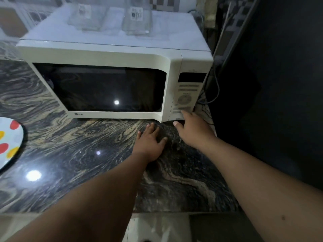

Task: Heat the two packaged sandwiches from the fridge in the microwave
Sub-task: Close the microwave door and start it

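Countertop [70, 154] edge beneath both forearms

Dim, glare spots — blurred, warped edges

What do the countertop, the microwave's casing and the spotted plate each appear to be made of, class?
Countertop: polished stone, probably granite or marble; swirling dark and tan veins and sharp light reflections.
Microwave casing: white painted metal or plastic, smooth; which one can't be told. Its door window looks like dark glass, reflecting a lamp.
Spotted plate: glossy, perhaps melamine or glazed ceramic; uncertain.
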